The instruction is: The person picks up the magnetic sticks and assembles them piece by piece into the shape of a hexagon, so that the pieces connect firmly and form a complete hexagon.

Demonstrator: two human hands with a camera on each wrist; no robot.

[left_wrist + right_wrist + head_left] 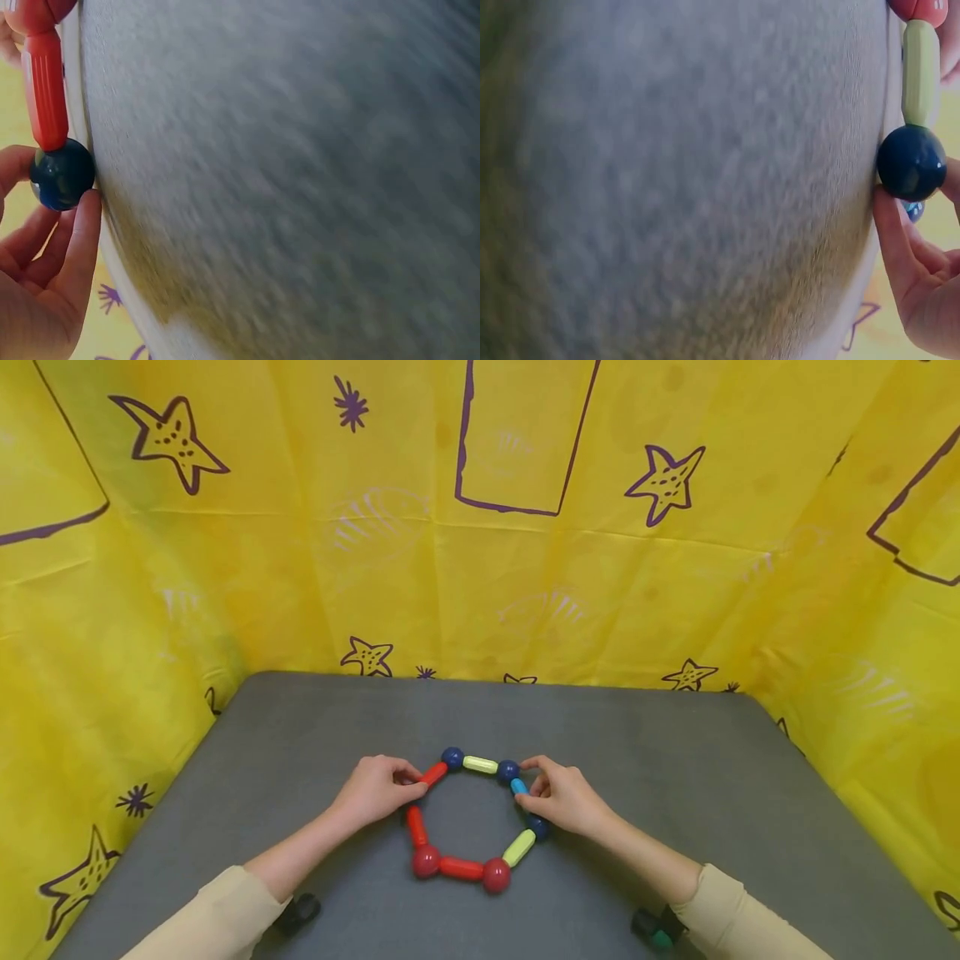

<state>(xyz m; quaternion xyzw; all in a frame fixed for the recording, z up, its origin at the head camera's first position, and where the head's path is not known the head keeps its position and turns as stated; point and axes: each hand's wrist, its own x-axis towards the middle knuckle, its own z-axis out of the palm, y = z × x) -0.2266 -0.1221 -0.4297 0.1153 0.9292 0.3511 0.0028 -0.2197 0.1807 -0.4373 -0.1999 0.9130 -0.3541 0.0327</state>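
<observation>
A six-sided ring of magnetic building rods and balls lies on the grey table. My left hand (384, 789) grips its left corner, around a dark blue ball (63, 174), which the fingers mostly hide in the head view. A red rod (433, 774) rises from there and another red rod (416, 827) leads down. On the right side, my right hand (564, 792) holds the ring by a light blue rod (519, 787) and a dark blue ball (913, 163). Two red balls (497, 875) form the near corners, joined by a red rod (461, 867).
Pale green rods stand in the ring's far side (480, 765) and lower right side (519, 847). The grey tabletop (480, 710) surrounds the ring. Yellow cloth (420, 568) with starfish drawings encloses its back and sides. Dark objects (298, 913) show beside both sleeves.
</observation>
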